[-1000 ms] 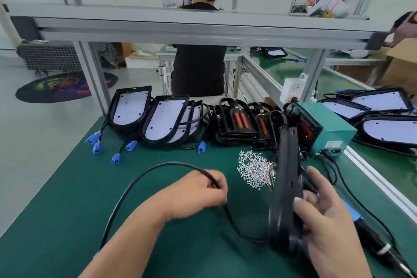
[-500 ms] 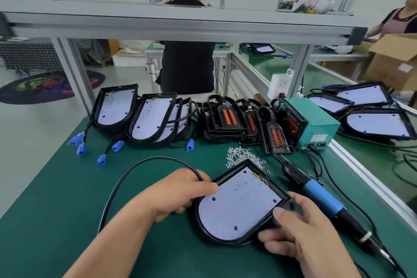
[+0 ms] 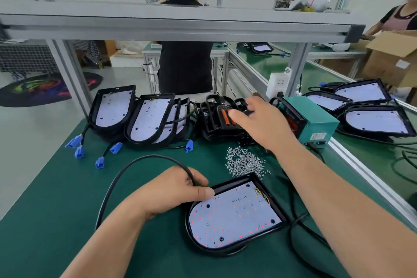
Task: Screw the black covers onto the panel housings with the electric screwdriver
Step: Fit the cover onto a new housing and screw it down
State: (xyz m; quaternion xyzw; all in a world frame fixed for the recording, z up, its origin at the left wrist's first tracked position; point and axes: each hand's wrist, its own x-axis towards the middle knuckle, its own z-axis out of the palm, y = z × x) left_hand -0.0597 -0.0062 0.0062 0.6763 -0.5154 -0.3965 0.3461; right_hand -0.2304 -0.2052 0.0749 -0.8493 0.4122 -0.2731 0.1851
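One panel housing (image 3: 234, 216) lies flat on the green surface (image 3: 56, 210), front and centre, its white LED board facing up. The left hand (image 3: 171, 194) sits at the housing's far-left edge, its fingers curled round the black cable (image 3: 126, 171) and its thumb on the rim. The right hand (image 3: 259, 122) reaches over the stack of black covers (image 3: 216, 119) at the back with its fingers loose and spread; motion blur hides whether it touches them. A pile of screws (image 3: 244, 162) lies between the covers and the housing. More housings (image 3: 149, 117) lean at the back left.
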